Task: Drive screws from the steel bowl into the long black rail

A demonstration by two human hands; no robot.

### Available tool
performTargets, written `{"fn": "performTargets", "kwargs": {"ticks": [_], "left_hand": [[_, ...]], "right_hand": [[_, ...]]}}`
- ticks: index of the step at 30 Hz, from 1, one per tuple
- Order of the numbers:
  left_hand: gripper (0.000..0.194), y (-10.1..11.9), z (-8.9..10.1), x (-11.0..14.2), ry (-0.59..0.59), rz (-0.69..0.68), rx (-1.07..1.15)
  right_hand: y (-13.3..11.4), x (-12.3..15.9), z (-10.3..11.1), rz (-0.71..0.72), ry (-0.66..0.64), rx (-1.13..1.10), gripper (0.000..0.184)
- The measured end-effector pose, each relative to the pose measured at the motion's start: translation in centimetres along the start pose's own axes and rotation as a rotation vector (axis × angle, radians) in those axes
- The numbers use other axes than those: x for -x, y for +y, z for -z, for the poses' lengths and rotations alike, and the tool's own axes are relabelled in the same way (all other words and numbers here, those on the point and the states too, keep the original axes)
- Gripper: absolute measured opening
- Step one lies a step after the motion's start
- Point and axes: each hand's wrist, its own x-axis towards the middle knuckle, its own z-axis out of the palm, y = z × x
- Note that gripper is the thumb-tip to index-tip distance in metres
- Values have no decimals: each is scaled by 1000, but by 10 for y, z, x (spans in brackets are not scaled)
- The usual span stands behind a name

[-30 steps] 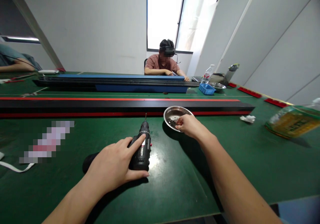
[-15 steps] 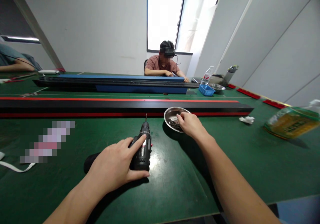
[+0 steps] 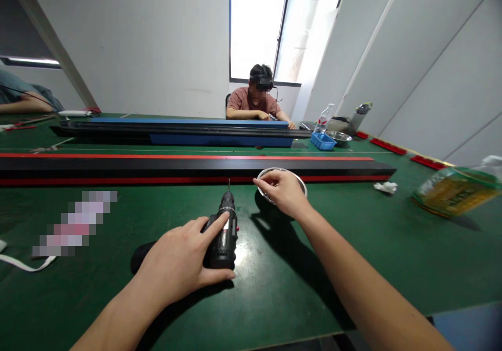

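My left hand [image 3: 182, 254] is wrapped over a black cordless drill [image 3: 225, 244] lying on its side on the green table. Its thin bit points away from me, towards a long black bar with red edges [image 3: 168, 168]. My right hand [image 3: 285, 190] hovers over a round metal bowl [image 3: 305, 184], thumb and fingertips pinched together. Whatever sits in the pinch is too small to make out. The hand covers most of the bowl's inside, so its contents are hidden now.
Behind the bar lies a stack of black and blue lengths [image 3: 219, 140]. A blue basket [image 3: 323, 142], a clear bottle [image 3: 323, 118] and a person [image 3: 257, 102] are across the table. At right are crumpled tissue [image 3: 386, 187] and a yellow-labelled jug [image 3: 451, 191].
My right hand has come up out of the bowl of small dark pieces and shifted left, its fingers pinched. My left hand and the drill have stayed in place.
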Motion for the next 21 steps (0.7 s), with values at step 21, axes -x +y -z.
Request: {"fn": "performTargets", "kwargs": {"ticks": [21], "left_hand": [[109, 1, 2, 3, -24, 7, 66]], "right_hand": [[23, -39, -123, -167, 131, -26, 26]]}}
